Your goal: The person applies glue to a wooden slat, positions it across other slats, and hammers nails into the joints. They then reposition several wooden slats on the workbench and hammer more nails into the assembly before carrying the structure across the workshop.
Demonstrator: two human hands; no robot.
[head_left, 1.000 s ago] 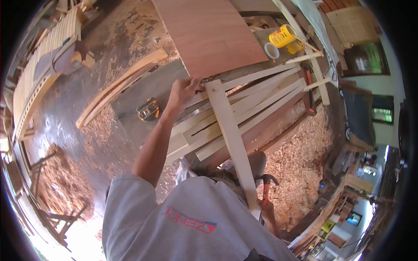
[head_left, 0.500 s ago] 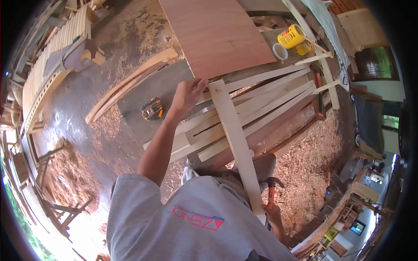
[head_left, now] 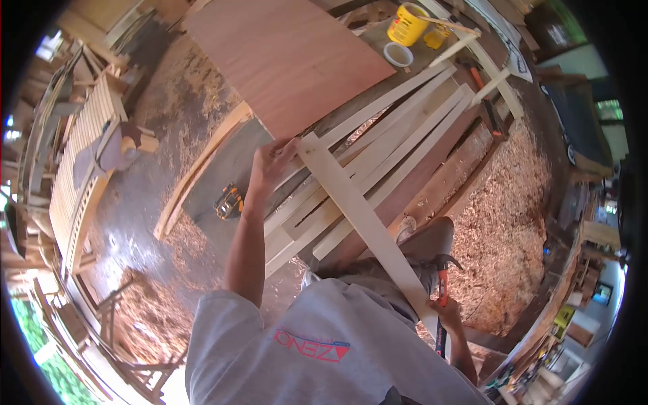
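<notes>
Plank [head_left: 361,219] is laid diagonally across stacked slats [head_left: 385,145]; its far end is gripped by left hand [head_left: 270,165]. Hammer [head_left: 442,287] is clenched in right hand [head_left: 449,316] beside its near end.

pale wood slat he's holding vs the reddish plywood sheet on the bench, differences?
The pale wood slat is long and narrow; the reddish-brown plywood sheet is broad and panel-shaped. The slat lies diagonally across a stack of pale strips, with the left hand at its far end; the sheet lies flat behind, unheld. Both are flat wood stock.
</notes>
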